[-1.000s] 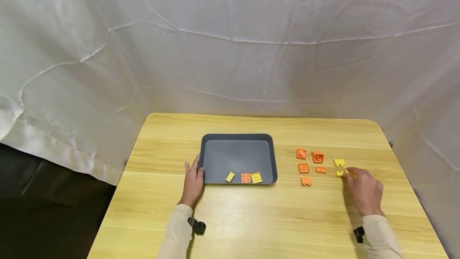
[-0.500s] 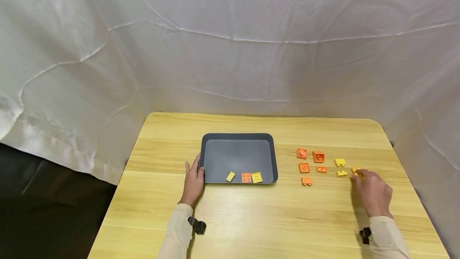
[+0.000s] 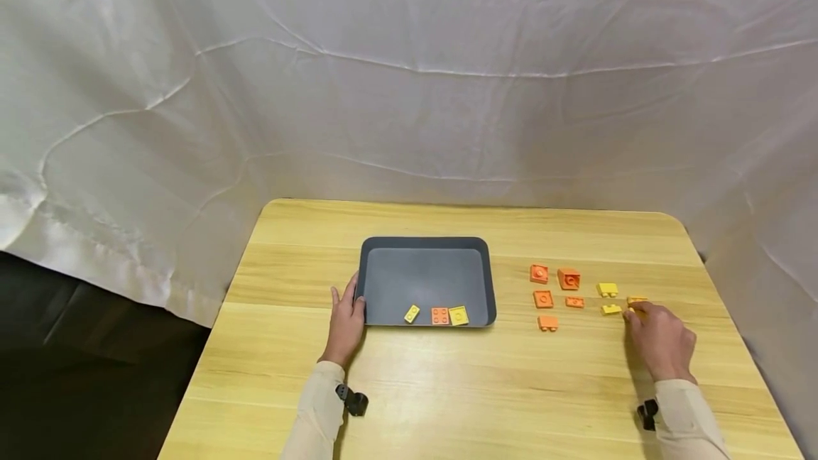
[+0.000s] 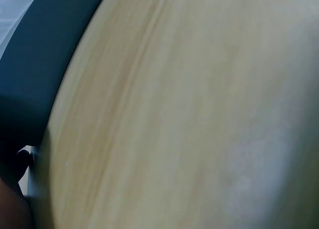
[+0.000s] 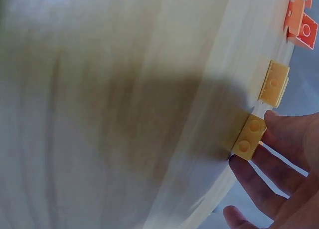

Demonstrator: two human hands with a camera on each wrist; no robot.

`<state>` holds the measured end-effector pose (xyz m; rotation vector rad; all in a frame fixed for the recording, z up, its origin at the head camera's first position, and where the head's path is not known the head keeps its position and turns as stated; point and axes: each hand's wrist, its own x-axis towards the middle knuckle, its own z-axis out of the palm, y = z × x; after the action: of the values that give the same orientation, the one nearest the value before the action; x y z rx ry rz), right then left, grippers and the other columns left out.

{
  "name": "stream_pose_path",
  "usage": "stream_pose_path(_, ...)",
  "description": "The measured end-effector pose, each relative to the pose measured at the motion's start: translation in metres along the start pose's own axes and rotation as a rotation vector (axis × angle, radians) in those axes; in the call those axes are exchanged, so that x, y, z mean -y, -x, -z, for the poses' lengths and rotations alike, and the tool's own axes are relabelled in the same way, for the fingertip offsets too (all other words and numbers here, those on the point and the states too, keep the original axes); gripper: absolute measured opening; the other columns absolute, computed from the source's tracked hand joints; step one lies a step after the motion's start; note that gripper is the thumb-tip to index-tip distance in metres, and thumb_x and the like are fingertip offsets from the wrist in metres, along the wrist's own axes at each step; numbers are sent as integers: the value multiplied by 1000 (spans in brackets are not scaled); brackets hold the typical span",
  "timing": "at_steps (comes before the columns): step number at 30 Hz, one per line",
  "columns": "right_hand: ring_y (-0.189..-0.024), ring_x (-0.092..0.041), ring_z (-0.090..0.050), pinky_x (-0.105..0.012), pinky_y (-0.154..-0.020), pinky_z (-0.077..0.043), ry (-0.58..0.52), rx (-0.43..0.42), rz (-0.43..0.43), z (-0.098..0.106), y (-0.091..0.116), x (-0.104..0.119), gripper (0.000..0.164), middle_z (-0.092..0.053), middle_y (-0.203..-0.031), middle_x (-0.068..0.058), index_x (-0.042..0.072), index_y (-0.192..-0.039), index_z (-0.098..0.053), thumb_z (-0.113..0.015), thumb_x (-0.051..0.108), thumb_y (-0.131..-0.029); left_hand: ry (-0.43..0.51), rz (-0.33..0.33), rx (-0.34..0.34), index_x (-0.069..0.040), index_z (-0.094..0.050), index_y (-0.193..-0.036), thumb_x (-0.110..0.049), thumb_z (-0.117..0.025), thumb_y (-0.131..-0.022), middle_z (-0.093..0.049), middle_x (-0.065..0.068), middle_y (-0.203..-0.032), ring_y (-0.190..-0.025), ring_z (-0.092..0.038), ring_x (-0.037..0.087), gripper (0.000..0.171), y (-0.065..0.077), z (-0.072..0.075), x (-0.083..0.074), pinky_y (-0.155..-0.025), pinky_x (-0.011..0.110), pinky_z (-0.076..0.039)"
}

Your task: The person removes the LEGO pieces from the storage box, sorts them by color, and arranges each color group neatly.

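In the head view my left hand (image 3: pixel 346 329) holds the left edge of a dark grey tray (image 3: pixel 362 282), with the thumb at its rim. In the tray, along the near side, lie a small yellow brick (image 3: pixel 412 314), an orange four-stud brick (image 3: pixel 439 316) and a yellow square brick (image 3: pixel 458 315). On the right of the table, my right hand (image 3: pixel 661 343) pinches a yellow two-stud brick (image 5: pixel 249 137) between thumb and finger, seen in the right wrist view. Close to it are a yellow brick (image 3: pixel 611 309) and another yellow brick (image 3: pixel 608 289).
Several orange bricks, among them a slanted one (image 3: pixel 569 279), a square one (image 3: pixel 543 299) and a two-stud one (image 3: pixel 547 323), lie between tray and right hand. Beneath everything is a wooden table (image 3: pixel 447 389). A pale cloth (image 3: pixel 447 126) hangs behind it.
My right hand has left the small yellow brick, which stays on the table, and moved right to the two-stud brick it pinches. The left hand and tray keep their place.
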<state>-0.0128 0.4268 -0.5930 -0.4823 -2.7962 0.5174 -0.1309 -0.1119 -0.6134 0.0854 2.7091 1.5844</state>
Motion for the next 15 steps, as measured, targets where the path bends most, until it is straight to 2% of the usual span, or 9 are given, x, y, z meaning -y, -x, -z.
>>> stream_pose_path(6,-90,-62,-63,-65,-57,-46,7,8,-17,2,-2,3,25,-65,-113,-40,-9,-112,-71,-73,9,-95,-1,2,-1,-11,-39,-162,-12,-46,-109,-41,14,-161,-155,4,49,54,0,-1,0,-123,70,-5)
stream_pose_path(15,-86,-61,-64,-61,-55,-45,-7,2,-20,2,1,4,26,-64,-114,-40,-10,-112,-70,-75,8,-94,-7,13,3,-12,-39,-162,-13,-46,-109,-40,14,-162,-155,4,48,54,0,0,0,-123,70,-6)
